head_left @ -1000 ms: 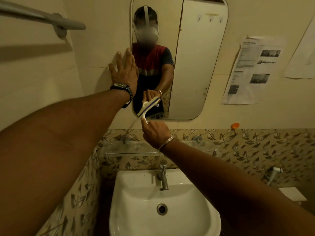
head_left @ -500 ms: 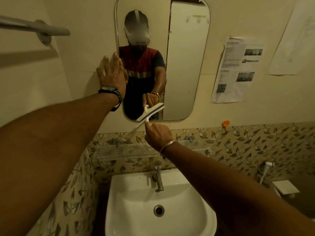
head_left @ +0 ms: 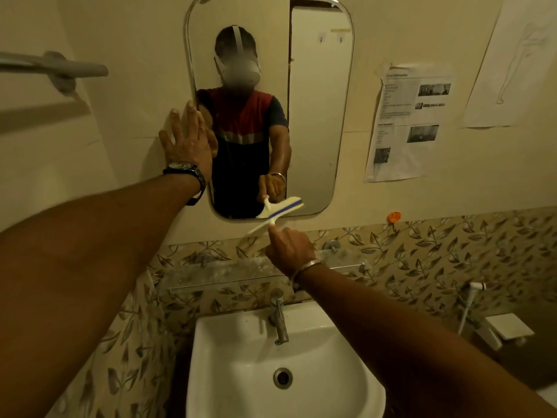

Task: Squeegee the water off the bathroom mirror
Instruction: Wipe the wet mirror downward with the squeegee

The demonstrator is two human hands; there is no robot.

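The cream bathroom wall (head_left: 407, 34) carries a rounded mirror (head_left: 316, 116). The right hand (head_left: 289, 251) grips a white, blue-striped squeegee (head_left: 280, 211) at its bottom edge. The left hand (head_left: 188, 143) lies flat on its rim, fingers spread.

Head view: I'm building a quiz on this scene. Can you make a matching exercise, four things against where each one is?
1 squeegee
2 left hand
3 tap
4 orange hook

A over the sink
B flat at the mirror's left edge
C right of the mirror's bottom corner
D in the right hand, at the mirror's bottom edge

Pairs: 1-D, 2-B, 3-A, 4-C
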